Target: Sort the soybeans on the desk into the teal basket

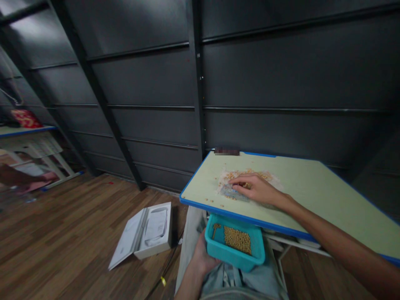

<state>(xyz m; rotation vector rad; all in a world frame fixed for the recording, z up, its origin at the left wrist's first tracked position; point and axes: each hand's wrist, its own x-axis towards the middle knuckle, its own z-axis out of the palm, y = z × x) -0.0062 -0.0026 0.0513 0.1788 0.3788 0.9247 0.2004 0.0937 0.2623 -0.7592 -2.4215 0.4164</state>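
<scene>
Head view: the right hand (258,189) lies palm down on the desk (328,196). Its fingers are stretched out and pressed close together, flat on a heap of beans (240,173) that is spread over a clear plastic sheet (229,192). The flat hand seems suited to sliding many beans at once rather than picking single ones. A few strays (208,201) lie off the sheet, near the desk's blue front edge.

Below that edge, the left hand (202,256) holds a teal tray (233,257) on the lap. The thumb lies over the tray's left wall; the fingers are hidden beneath, so their grip cannot be told exactly. The tray sits partly tucked under the edge with its open top up, in line with the heap above, and more beans cover its floor. Held there, it would likely catch whatever crosses the edge.

The desk has bare room to the right of the arm. To the left, an open white box (146,233) lies on the wooden floor (78,221), well apart from the tray. Another person's arm (12,175) shows at the far left.
</scene>
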